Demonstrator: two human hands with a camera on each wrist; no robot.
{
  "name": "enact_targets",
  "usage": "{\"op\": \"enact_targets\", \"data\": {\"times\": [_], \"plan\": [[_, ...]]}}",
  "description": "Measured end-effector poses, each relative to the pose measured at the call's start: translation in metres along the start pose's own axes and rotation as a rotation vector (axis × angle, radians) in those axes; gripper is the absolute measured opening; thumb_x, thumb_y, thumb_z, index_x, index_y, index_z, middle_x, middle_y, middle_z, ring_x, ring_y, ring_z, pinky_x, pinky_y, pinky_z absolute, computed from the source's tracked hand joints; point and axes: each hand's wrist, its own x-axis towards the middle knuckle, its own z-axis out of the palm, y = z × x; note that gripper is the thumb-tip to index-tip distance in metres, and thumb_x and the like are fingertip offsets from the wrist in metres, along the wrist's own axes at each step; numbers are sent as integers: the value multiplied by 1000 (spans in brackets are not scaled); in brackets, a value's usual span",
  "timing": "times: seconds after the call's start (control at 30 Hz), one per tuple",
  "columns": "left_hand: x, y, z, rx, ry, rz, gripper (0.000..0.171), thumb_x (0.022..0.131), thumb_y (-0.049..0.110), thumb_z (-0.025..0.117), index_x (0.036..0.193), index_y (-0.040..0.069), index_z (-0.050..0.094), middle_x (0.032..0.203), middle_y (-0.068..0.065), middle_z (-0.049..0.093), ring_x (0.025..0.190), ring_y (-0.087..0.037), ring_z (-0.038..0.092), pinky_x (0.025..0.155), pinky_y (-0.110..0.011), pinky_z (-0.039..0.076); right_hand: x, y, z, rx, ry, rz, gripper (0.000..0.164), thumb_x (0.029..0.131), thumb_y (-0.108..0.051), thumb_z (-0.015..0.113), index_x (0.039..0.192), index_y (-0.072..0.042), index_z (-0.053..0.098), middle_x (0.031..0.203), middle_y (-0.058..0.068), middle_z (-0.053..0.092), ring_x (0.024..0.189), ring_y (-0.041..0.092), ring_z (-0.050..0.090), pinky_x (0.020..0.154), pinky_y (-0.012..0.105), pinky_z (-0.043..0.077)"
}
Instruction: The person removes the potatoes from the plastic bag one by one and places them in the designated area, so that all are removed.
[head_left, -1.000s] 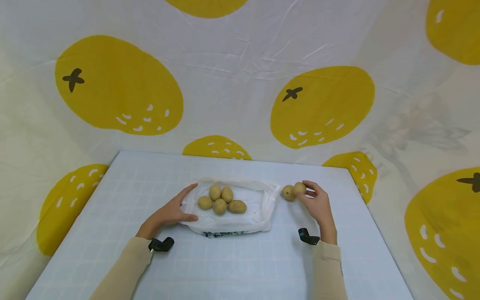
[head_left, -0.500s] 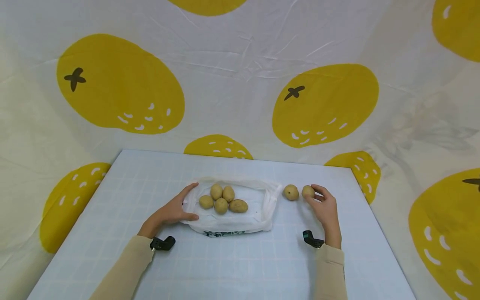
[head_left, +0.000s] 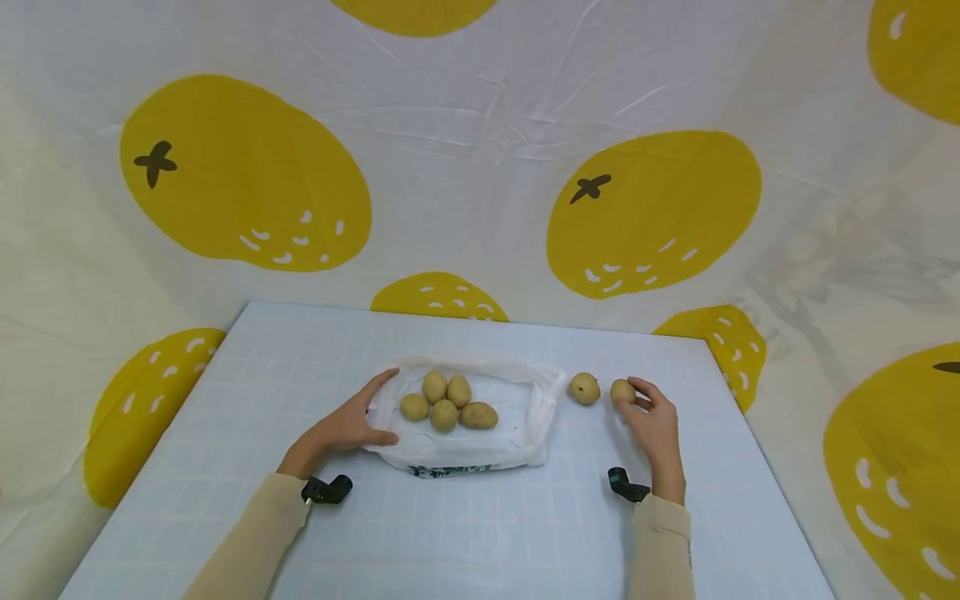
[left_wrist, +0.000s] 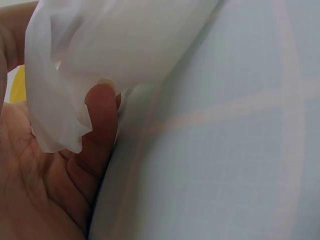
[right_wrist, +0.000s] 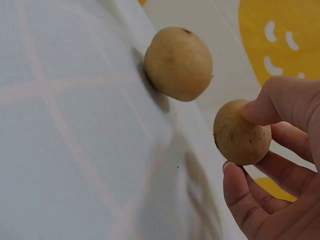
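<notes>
A round potato (right_wrist: pixel 239 135) is grasped in the right hand (head_left: pixel 654 423), pinched between thumb and fingertips, with most of its skin left exposed. The skin is dull tan and slightly rough, and it is marked by several small dark pits. A second potato (right_wrist: pixel 178 64) is set on the table (head_left: pixel 480 533), just beside the right end of a white bag (head_left: pixel 465 454) and apart from the right hand; it is paler and smoother, bluntly rounded, with a dark spot.

Inside the bag, towards its left end, five potatoes (head_left: pixel 443 416) are clustered, all matt and yellowish brown. Four are rounded to oval; the rightmost, an oblong potato (head_left: pixel 478 416), is laid on its side and is browner in tone.

The left end of the bag is spanned by the left hand (head_left: pixel 347 425), whose fingers are spread and unclenched. In the left wrist view, thin plastic is seen draped before the palm. Dark green print (head_left: pixel 450 472) is borne on the bag's near side. Beige sleeves (head_left: pixel 251 533) are worn on both arms. Behind the table, a curtain (head_left: pixel 465 200) patterned with yellow fruit (head_left: pixel 255 167) is hung.
</notes>
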Motion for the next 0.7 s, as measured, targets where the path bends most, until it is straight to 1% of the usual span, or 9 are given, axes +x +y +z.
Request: {"op": "enact_targets", "data": {"times": [0.17, 0.37, 0.6, 0.7], "plan": [[1, -1, 1, 6, -2, -3, 116, 77, 27, 89, 166, 19, 13, 172, -22, 10, 156, -50, 13, 121, -73, 14, 2, 3, 1, 4, -12, 19, 52, 96, -19, 67, 145, -6, 56, 151, 16, 54, 131, 36, 57, 75, 4, 43], [1, -2, 1, 16, -6, 3, 116, 78, 26, 88, 166, 20, 13, 172, -23, 11, 156, -51, 14, 120, -73, 16, 4, 6, 4, 15, -8, 53, 52, 96, -18, 66, 145, -7, 56, 152, 15, 53, 133, 35, 57, 74, 4, 44], [1, -2, 1, 10, 0, -2, 116, 78, 25, 88, 166, 20, 13, 172, -22, 11, 156, -50, 14, 121, -73, 16, 5, 10, 8, 30, -33, 70, 52, 97, -20, 67, 146, -9, 56, 154, 13, 51, 134, 33, 54, 75, 4, 46], [1, -2, 1, 9, 1, 4, 116, 78, 25, 88, 166, 20, 12, 172, -21, 11, 156, -49, 14, 121, -72, 16, 5, 11, 9, 27, -38, 63, 52, 97, -20, 67, 146, -9, 56, 154, 13, 52, 134, 33, 55, 75, 4, 46]]}}
